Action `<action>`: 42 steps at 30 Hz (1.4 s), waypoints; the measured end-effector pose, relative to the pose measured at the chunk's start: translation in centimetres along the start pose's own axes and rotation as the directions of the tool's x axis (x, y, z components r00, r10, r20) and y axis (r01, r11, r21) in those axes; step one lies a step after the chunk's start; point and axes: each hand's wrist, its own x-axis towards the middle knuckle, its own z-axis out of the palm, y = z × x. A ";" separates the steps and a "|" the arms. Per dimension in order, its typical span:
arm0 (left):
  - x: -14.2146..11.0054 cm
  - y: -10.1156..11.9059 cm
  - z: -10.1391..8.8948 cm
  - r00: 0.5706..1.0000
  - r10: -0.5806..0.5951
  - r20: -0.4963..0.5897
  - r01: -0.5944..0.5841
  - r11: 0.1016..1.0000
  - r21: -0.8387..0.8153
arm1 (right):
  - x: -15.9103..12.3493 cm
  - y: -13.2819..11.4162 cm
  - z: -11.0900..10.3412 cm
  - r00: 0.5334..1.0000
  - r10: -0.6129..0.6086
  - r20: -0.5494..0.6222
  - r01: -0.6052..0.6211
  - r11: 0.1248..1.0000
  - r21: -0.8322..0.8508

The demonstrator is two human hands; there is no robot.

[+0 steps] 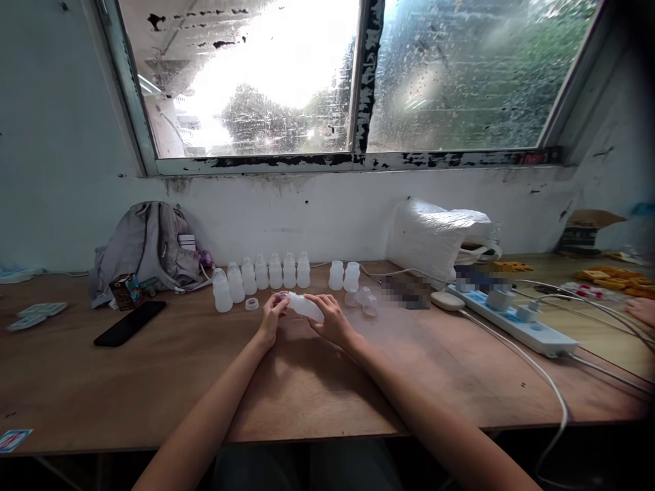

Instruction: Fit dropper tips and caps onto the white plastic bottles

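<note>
A translucent white baby bottle (306, 308) lies tilted on its side between my hands, just above the table. My right hand (331, 319) wraps round its body. At the bottle's neck end, the fingers of my left hand (273, 317) are closed on the top; the small clear part there is too fine to make out. Behind my hands stands a row of several capped baby bottles (261, 273). Two open bottles without tops (344, 275) stand to the right of that row. A white collar ring (252, 303) rests left of my left hand. Several clear domed caps (366, 300) lie beyond my right hand.
At left are a grey backpack (146, 249), a drink carton (125, 292) and a black phone (129, 324). A white plastic bag (427, 239), a power strip (516, 320) and loose cables stand at right. Another person's hand (641, 310) shows at the right edge.
</note>
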 end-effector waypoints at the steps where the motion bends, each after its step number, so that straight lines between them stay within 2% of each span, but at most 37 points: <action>1: 0.0 0.0 -0.1 1.000 -0.007 0.014 0.007 1.000 -0.015 | 0.0 0.0 0.0 1.000 0.004 -0.002 -0.004 1.000 0.003; 4: 0.1 0.0 -0.2 0.999 -0.025 0.028 0.027 0.999 -0.044 | 0.0 0.0 0.0 1.000 0.011 -0.001 -0.011 1.000 0.000; 8: 0.4 -0.2 -0.4 0.997 -0.080 -0.017 0.079 0.996 -0.040 | -0.1 0.0 0.1 1.000 0.009 0.014 -0.009 1.000 -0.016; 13: 0.6 -0.2 -0.7 0.995 -0.095 0.017 0.097 0.982 -0.162 | -0.2 0.1 0.0 0.999 0.034 0.027 -0.033 0.999 -0.029; 18: 0.9 -0.3 -1.0 0.997 -0.069 -0.016 0.068 0.995 -0.069 | -0.1 0.0 -0.1 0.999 0.016 0.033 -0.014 0.999 -0.032; 26: 1.5 -0.5 -1.6 0.994 -0.086 0.060 0.096 0.979 -0.182 | -0.3 0.2 0.0 0.997 0.038 0.060 -0.035 0.998 -0.047; 28: 1.5 -0.7 -1.6 0.993 -0.110 0.049 0.115 0.985 -0.128 | -0.2 0.0 0.0 0.998 0.031 0.059 -0.029 0.999 -0.036; 31: 1.4 -1.2 -1.7 0.989 -0.151 0.000 0.150 0.987 0.065 | -0.3 -0.1 0.1 0.998 0.031 0.057 -0.030 0.999 -0.032; 34: 1.3 -1.3 -1.7 0.996 -0.091 0.018 0.087 0.984 0.153 | -0.4 0.3 0.4 0.997 0.054 0.059 -0.052 0.998 -0.036; 38: 1.2 -0.8 -1.5 0.989 0.004 0.145 -0.004 1.000 0.000 | -0.5 0.8 0.5 0.995 0.090 0.035 -0.089 0.996 -0.027; 40: 1.1 -0.6 -1.3 0.990 -0.028 0.138 0.040 0.996 -0.084 | -0.4 0.7 0.5 0.996 0.083 0.017 -0.083 0.996 -0.024; 42: 1.0 -0.5 -1.2 0.990 -0.102 0.098 0.112 0.988 -0.102 | -0.3 0.5 0.4 0.998 0.061 0.005 -0.061 0.998 -0.019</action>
